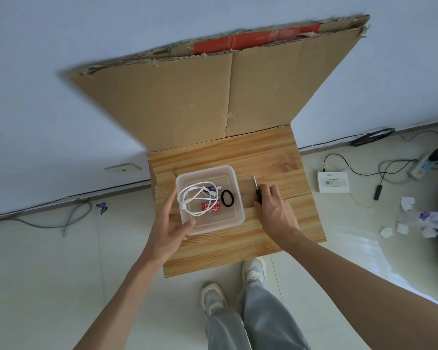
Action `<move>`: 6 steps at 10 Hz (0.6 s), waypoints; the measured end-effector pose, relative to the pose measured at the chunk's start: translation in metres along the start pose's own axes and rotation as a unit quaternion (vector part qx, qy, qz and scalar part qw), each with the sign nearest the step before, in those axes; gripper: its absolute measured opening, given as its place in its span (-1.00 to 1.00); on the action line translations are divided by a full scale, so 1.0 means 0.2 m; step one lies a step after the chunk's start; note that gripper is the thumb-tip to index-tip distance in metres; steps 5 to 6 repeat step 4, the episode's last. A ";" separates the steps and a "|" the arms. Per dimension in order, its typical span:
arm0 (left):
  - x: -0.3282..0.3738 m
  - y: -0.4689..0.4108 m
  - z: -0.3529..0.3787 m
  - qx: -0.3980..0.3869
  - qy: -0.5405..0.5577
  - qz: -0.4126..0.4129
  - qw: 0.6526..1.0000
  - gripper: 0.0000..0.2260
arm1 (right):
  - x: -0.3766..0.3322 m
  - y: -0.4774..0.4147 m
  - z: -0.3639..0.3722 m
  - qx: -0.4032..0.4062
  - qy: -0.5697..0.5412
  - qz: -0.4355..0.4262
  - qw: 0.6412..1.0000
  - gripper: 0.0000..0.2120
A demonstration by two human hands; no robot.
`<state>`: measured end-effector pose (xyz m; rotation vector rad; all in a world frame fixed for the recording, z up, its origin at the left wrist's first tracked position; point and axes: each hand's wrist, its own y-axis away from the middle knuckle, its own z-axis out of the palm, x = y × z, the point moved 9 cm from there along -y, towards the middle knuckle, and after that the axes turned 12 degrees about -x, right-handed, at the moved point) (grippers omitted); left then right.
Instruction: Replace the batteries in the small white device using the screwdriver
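Observation:
A clear plastic box (234,195) stands on the small wooden table (271,157). Inside it lie a coiled white cable (196,198), red batteries (211,207), a purple battery (214,187) and a black ring (227,197). My left hand (171,227) holds the box at its near left corner, thumb against the front wall, fingers along the left side. To the right of the box my right hand (273,207) grips the black handle of a screwdriver (256,186), whose metal tip points away from me and lies on the table. I see no small white device on the table.
A big sheet of cardboard (213,97) leans against the wall behind the table. On the floor to the right are a white router (333,182), cables, a power strip (431,161) and crumpled tissues (407,203). My feet (254,271) stand at the table's near edge.

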<state>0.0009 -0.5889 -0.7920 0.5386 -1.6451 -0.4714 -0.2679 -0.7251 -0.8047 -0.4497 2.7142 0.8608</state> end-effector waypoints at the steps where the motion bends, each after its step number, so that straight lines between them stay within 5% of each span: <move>1: 0.07 0.03 -0.04 -0.026 -0.100 -0.020 0.994 -0.13 | -0.02 0.03 0.00 -0.052 0.016 0.034 0.998 -0.65; 2: 0.22 0.11 -0.08 -0.034 -0.296 -0.066 0.952 -0.22 | -0.08 0.08 -0.08 -0.099 0.037 0.062 0.992 -0.67; 3: 0.43 0.24 -0.04 -0.068 -0.487 -0.118 0.862 -0.41 | -0.18 0.27 -0.24 -0.151 0.049 0.106 0.982 -0.68; 4: 0.72 0.36 0.04 -0.117 -0.573 -0.095 0.806 -0.64 | -0.32 0.46 -0.42 -0.148 0.054 0.116 0.981 -0.75; 6: 0.72 0.36 0.04 -0.117 -0.573 -0.095 0.806 -0.64 | -0.32 0.46 -0.42 -0.148 0.054 0.116 0.981 -0.75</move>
